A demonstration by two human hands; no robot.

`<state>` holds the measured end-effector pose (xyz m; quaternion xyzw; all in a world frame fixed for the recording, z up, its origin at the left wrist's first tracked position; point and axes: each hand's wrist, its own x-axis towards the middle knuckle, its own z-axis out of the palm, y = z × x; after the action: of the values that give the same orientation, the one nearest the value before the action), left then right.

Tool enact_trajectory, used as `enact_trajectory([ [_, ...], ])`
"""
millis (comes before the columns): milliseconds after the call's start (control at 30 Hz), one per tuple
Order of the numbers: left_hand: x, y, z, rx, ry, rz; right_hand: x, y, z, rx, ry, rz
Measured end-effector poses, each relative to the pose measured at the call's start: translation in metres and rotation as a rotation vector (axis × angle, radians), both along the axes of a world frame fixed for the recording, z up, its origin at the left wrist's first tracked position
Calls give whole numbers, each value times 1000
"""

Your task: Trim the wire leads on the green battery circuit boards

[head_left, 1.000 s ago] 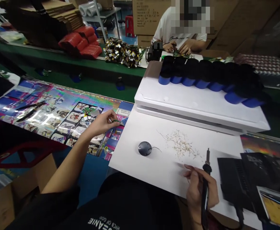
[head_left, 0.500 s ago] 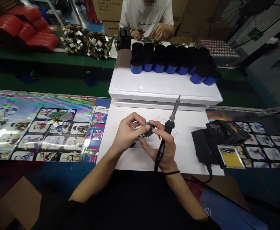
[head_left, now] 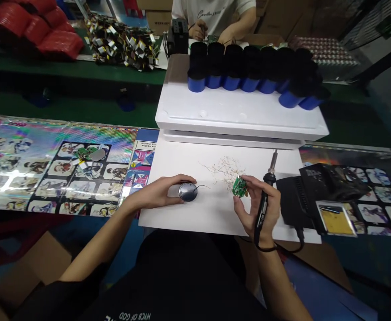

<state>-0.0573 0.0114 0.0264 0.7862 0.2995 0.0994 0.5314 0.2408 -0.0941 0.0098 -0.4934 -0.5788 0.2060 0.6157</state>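
Several red-wrapped bundles lie at ten o'clock on a green-topped bench, beside a heap of small black-and-gold tabbed parts. A cardboard box sits at seven o'clock. At nine o'clock, a holographic printed sheet covers the nearer bench, with a green circuit board lying on it.

The left hand rests on a white board, its fingers curved around a round dark disc with a thin wire. Wire clippings are scattered just beyond it. The right hand pinches a small green circuit board between thumb and fingertips while also gripping a soldering iron, tip toward twelve o'clock.

A black soldering station sits at three o'clock. At twelve o'clock, blue cylinders stand on a white foam block, and a co-worker sits beyond.
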Motion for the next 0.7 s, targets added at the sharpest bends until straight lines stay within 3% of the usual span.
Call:
enact_trajectory([
  [133,34,-19,-27,165,-59,326,-6,-7,-13,-25,-52,-26],
  [233,56,-30,-34,139,-31,498,-13,-10,-13,-53,-122,-60],
  [367,60,-28,-27,-52,-78,324,-18,-12,-9,-106,-224,-3],
  [467,61,-23,-23,-33,-120,227,-18,-14,-11,-133,-292,60],
  [700,72,-39,-35,121,-56,434,-21,-11,-16,-137,-444,176],
])
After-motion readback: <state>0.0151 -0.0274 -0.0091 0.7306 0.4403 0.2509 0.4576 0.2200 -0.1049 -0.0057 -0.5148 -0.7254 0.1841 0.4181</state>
